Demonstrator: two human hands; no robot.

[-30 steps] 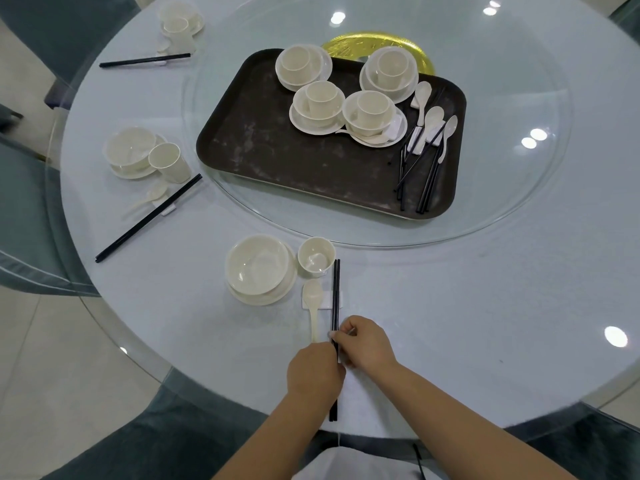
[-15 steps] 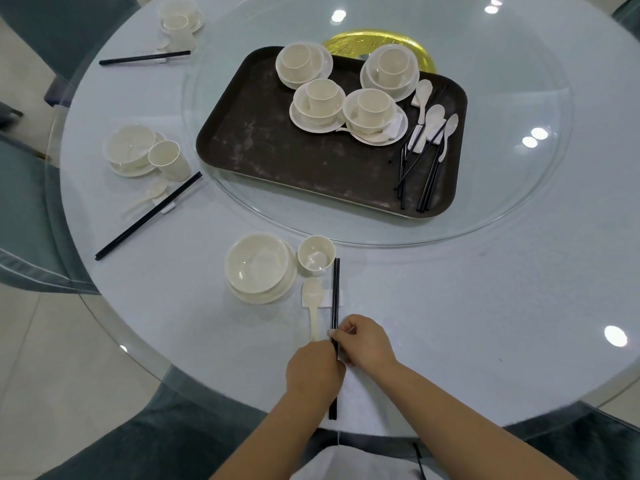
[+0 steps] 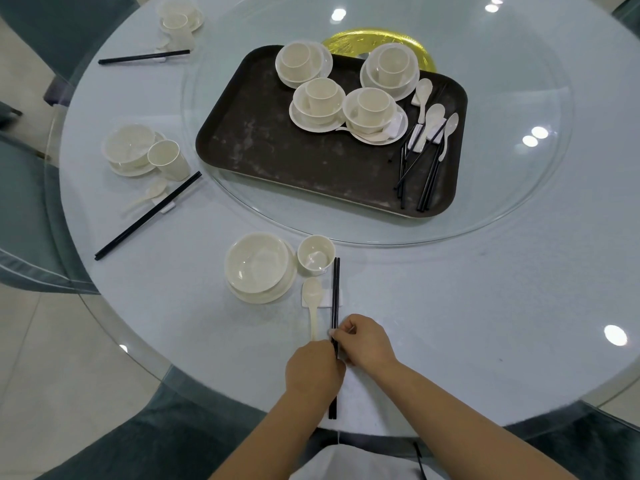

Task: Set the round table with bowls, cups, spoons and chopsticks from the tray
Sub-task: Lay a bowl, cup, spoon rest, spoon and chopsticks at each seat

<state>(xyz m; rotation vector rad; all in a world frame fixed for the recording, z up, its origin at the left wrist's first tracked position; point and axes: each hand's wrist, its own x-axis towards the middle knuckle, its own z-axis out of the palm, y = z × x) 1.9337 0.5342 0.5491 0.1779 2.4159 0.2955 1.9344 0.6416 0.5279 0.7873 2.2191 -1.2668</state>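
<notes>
A pair of black chopsticks [image 3: 335,292] lies on the round table [image 3: 450,306] in front of me, resting on a white rest. My left hand [image 3: 313,370] and my right hand [image 3: 365,341] both pinch these chopsticks near their middle. Left of them lie a white spoon [image 3: 311,299], a cup [image 3: 316,254] and a bowl on a plate [image 3: 258,263]. The dark tray [image 3: 277,157] on the glass turntable holds several bowl-and-cup sets [image 3: 372,109], spoons [image 3: 433,116] and chopsticks [image 3: 427,178].
Two set places lie at the left: a bowl with cup [image 3: 138,154] and chopsticks [image 3: 145,216], and a far setting [image 3: 178,20] with chopsticks [image 3: 143,57]. Teal chairs [image 3: 20,209] ring the table. A gold disc [image 3: 379,41] sits behind the tray.
Both hands stay on the chopsticks; they have barely shifted. Nothing else on the table has moved.
</notes>
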